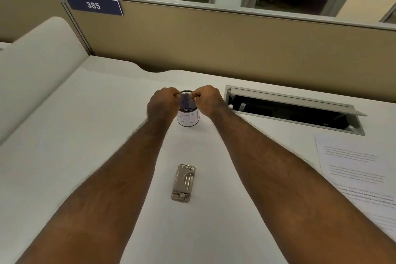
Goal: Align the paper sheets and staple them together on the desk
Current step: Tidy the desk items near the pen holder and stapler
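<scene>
My left hand point(161, 104) and my right hand point(209, 100) are held close together over the desk, fingers curled and pinched, right above a black mesh cup point(188, 117). The cup has a white label with handwritten letters. Whether the fingertips touch the cup's rim or pinch something tiny, I cannot tell. A grey metal stapler point(183, 182) lies flat on the desk between my forearms, nearer to me, and neither hand touches it. Printed paper sheets point(360, 174) lie at the right edge of the desk, partly cut off by the frame.
The white desk point(96, 135) ends at a tan partition point(214, 38) at the back. An open cable hatch point(291, 111) with a raised lid is set into the desk at the right, beyond the sheets. A curved white panel point(32, 70) rises at the left.
</scene>
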